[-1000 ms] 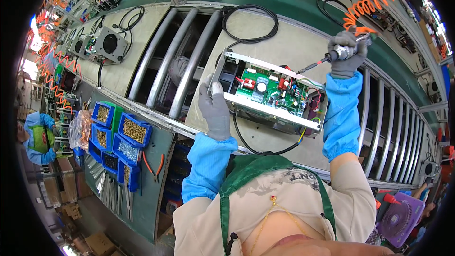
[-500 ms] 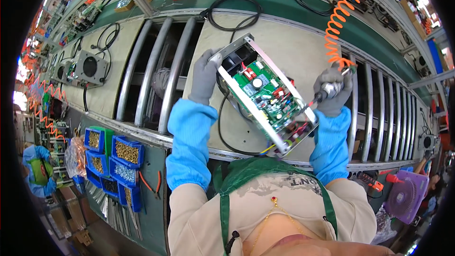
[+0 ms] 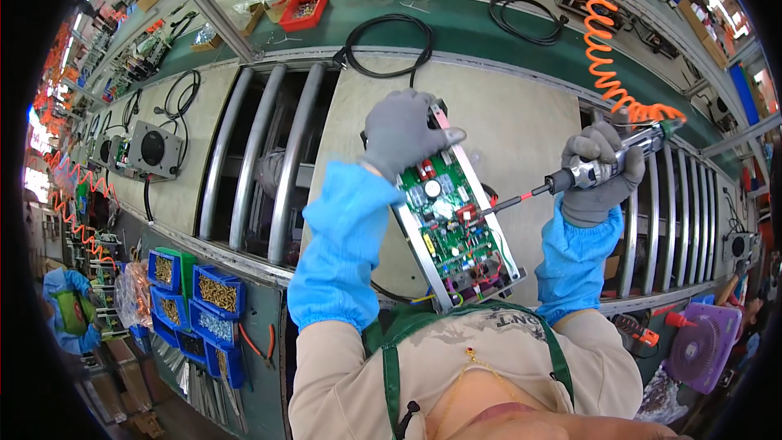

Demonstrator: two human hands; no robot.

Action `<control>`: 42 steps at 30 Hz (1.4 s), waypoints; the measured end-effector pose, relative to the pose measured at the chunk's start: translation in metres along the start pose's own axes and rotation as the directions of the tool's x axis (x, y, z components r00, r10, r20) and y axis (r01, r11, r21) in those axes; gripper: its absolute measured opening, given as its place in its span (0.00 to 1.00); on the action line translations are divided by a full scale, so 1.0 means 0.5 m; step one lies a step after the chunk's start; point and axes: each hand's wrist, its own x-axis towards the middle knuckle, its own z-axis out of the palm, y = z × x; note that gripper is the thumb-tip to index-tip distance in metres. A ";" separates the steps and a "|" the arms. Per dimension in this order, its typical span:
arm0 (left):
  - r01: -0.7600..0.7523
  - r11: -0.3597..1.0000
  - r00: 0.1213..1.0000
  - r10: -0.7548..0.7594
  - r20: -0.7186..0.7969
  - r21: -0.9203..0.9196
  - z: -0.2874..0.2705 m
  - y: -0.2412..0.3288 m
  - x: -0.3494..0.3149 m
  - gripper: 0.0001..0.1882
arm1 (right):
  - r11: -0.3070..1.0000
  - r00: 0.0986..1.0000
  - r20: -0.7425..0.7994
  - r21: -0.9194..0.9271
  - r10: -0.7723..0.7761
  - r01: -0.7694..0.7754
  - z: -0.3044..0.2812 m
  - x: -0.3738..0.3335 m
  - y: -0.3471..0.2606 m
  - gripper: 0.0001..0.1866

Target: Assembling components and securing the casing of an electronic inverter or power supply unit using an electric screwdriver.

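The metal chassis (image 3: 423,244) has swung round since half a second ago: its long sides now run toward the person, from beneath the left grip (image 3: 411,132) down to the left of and nearer than the right grip (image 3: 601,171). The left grip has moved from the outer corner to over the far end and is closed on it, thumb along the rail.

The right grip is wrapped firmly around a driver (image 3: 560,182), and its bit (image 3: 513,201) now points left across the long side, over or at the green circuit board (image 3: 448,232); contact cannot be told. An orange coiled hose (image 3: 603,57) rises beyond the right grip. The pale desk (image 3: 529,106) shows between both grips. The turn seems to bring the long side within the driver's reach, with the left grip steadying the chassis.
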 end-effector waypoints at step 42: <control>-0.101 0.994 0.988 0.104 -0.111 0.034 0.042 0.034 -0.002 0.30 | 0.364 0.975 0.205 -0.917 0.086 0.161 0.075 0.184 0.195 0.23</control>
